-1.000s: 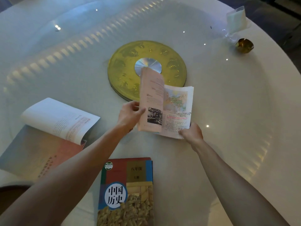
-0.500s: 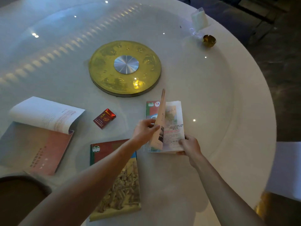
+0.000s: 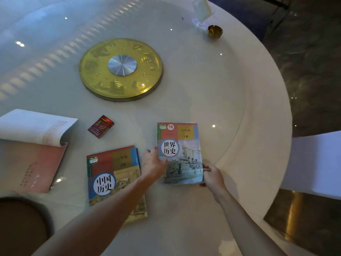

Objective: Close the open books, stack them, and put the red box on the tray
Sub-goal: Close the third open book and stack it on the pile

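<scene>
A closed book with a warship on its cover lies flat on the round white table. My left hand presses on its left edge and my right hand grips its lower right corner. To the left lies another closed book with a red and blue cover, partly under my left forearm. Further left, a pink-covered book lies open with its white pages arched up. A small red box sits between the open book and the golden round tray at the table's centre.
A small brass bowl and a clear card stand stand at the far right of the table. A dark round object shows at the lower left. A white chair cover is beyond the table's right edge.
The warship book was held open with a page upright; it is closed now and lies flat under both hands. The camera view has shifted and moved closer.
</scene>
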### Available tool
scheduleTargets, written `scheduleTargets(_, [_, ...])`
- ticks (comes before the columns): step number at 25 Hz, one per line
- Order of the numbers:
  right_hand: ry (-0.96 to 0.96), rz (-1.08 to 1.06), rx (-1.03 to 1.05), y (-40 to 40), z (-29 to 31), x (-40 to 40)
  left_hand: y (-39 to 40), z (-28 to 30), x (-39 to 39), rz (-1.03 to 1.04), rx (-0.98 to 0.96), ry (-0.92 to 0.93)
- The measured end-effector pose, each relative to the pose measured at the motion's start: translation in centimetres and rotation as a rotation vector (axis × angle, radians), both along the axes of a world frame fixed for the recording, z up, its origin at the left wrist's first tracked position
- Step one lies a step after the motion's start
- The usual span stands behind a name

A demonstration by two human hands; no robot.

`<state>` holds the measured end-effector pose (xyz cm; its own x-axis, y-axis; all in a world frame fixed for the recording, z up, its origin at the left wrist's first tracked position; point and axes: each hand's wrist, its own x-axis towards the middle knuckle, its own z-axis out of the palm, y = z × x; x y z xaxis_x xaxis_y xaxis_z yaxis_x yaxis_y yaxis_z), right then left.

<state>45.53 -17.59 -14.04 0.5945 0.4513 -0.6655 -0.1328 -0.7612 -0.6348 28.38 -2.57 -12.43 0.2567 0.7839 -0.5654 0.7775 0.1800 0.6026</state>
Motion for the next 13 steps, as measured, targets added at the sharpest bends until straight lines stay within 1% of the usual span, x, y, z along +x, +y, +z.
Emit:
scheduleTargets(2, [-0.061, -0.018, -0.004, -0.6, -0.8, -0.2, -0.4, -0.2, -0.2, -0.007, -0.012, 0.058])
scheduleTargets(5, [-0.104, -0.024, -0.011, -0.8, -1.0, -0.5, -0.6, -0.8, -0.2, 0.059, -0.074, 0.043])
scheduleTargets(8, [-0.055, -0.053, -0.023, -0.6, -0.7, -0.5, -0.4, -0.7, -0.3, 0.114, -0.127, -0.025])
scheduleTargets(11, [0.035, -0.022, 0.066, -0.1, 0.4, -0.3, -0.3, 0.1, -0.3, 0.086, -0.172, -0.090])
scheduleTargets(13, [0.137, -0.018, 0.096, 0.2, 1.2, -0.3, -0.3, 0.7, -0.8, 0.128, -0.194, -0.140])
